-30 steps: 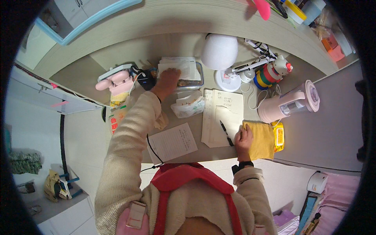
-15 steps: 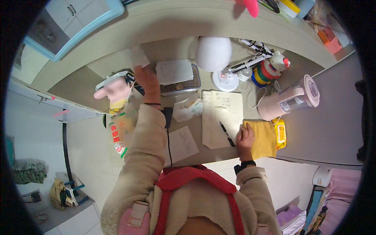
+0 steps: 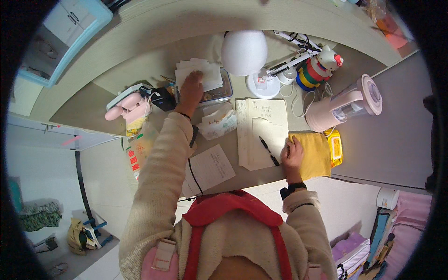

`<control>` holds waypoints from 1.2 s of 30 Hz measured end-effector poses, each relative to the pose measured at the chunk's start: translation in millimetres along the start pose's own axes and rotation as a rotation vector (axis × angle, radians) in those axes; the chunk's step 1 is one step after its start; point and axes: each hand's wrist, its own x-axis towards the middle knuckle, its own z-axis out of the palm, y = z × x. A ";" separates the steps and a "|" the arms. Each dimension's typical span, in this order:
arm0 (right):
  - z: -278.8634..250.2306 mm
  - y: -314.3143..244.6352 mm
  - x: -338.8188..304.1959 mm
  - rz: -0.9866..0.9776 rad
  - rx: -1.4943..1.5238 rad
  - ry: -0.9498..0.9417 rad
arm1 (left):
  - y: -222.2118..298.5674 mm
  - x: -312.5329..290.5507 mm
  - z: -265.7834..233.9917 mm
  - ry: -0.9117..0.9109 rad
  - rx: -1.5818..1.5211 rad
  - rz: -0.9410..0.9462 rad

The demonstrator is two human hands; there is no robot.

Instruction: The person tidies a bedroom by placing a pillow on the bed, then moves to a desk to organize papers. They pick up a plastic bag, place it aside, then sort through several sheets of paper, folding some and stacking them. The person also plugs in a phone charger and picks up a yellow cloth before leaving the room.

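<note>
Since the preceding frame, the left hand (image 3: 190,93) has shifted from beside the white papers (image 3: 212,77) to over them. At the near edge, a lined sheet (image 3: 212,170) lies flat. Right hand (image 3: 292,155) rests at the left edge of the yellow cloth (image 3: 316,156), fingers bent and close together; grip cannot be determined. Black pen (image 3: 269,151) lies just left. Farther back, the white papers lie beneath the left fingertips, over the clear container (image 3: 227,86); finger spacing is narrow, pinch cannot be determined.

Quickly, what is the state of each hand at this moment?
Left hand: over the papers; whether it grips one cannot be told.
Right hand: partly curled, at the yellow cloth; holding cannot be told.
</note>
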 end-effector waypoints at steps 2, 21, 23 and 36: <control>0.4 -0.4 0.3 0.007 0.000 0.005 | -10.2 0.8 5.6 -0.013 -0.104 -0.052; 2.8 2.7 -2.5 0.038 -0.005 -0.006 | -23.6 6.0 -10.1 -0.038 -0.138 0.092; 0.4 1.5 -1.7 0.041 0.003 -0.015 | -31.0 4.9 -3.7 0.007 -0.012 0.144; -2.5 -1.6 3.0 0.037 0.025 0.001 | 18.9 -2.9 -0.6 -0.003 0.275 0.148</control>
